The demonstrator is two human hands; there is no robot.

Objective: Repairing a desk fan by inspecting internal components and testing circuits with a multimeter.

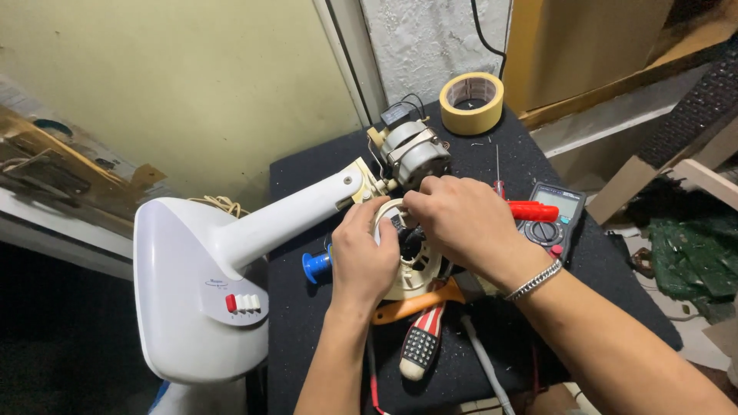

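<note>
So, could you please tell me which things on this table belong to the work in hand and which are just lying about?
In hand:
- left hand and right hand on the cream round housing
- fan motor
- white fan stand

Lying about:
- masking tape roll
- multimeter
- red-handled screwdriver
- blue-handled tool
- orange-handled tool
- red and white handle

A makeshift home repair corner.

A small black-covered desk carries a stripped white fan stand with its bare motor, a digital multimeter near the right edge, a roll of masking tape at the far edge, and screwdrivers; around it are rough plaster wall, scrap wood boards and clutter.
</note>
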